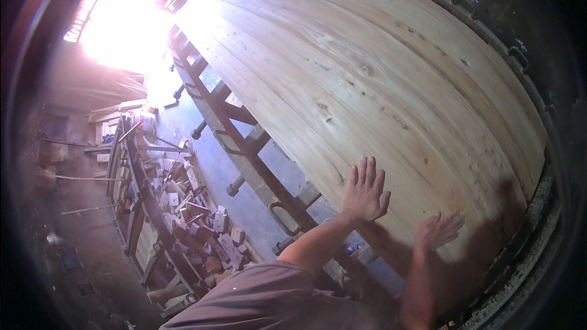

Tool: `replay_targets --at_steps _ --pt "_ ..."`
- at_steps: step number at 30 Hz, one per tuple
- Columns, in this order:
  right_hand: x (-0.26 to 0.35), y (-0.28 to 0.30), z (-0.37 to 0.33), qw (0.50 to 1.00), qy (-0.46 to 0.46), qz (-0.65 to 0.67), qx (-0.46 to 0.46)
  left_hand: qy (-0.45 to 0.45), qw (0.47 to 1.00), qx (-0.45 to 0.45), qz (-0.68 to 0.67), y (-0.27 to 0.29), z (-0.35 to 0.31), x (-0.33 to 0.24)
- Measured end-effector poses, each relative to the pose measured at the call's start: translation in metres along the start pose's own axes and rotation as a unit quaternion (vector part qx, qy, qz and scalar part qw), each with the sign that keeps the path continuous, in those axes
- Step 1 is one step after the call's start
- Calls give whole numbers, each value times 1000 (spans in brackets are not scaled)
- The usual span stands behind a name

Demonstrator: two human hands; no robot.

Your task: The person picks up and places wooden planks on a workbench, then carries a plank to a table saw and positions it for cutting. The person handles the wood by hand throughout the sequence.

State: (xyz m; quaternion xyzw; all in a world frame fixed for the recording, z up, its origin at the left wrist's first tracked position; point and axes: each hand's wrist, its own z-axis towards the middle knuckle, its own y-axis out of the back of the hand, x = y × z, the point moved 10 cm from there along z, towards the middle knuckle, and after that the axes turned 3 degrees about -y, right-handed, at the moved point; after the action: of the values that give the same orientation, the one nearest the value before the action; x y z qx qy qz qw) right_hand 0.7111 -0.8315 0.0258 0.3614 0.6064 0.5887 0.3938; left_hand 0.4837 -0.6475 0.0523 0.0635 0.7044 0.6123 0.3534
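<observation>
A wide pale wooden panel made of several long boards side by side lies in front of me, with knots and darker grain streaks. Near its left edge, close to me, my left hand is open over the wood, fingers stretched out and pressed side by side. To the right and nearer my body, my right hand is also open and palm down, its fingers pointing up and right. Neither hand holds anything. Whether the palms press on the boards or hover just above, I cannot tell.
A dark metal frame with crossbars runs along the panel's left side. Metal loops line the dark structure along its right. Wood offcuts are heaped on the floor at left, beside another rack. Bright light pours through an opening at upper left.
</observation>
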Motion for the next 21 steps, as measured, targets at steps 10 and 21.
replay_targets --at_steps 10,21 --pt "-1 -1 -3 999 8 17 -27 1 1000 0 -8 1 -2 3" --pt "-9 -15 2 999 13 6 -39 -12 1000 -25 -13 -2 1 0"
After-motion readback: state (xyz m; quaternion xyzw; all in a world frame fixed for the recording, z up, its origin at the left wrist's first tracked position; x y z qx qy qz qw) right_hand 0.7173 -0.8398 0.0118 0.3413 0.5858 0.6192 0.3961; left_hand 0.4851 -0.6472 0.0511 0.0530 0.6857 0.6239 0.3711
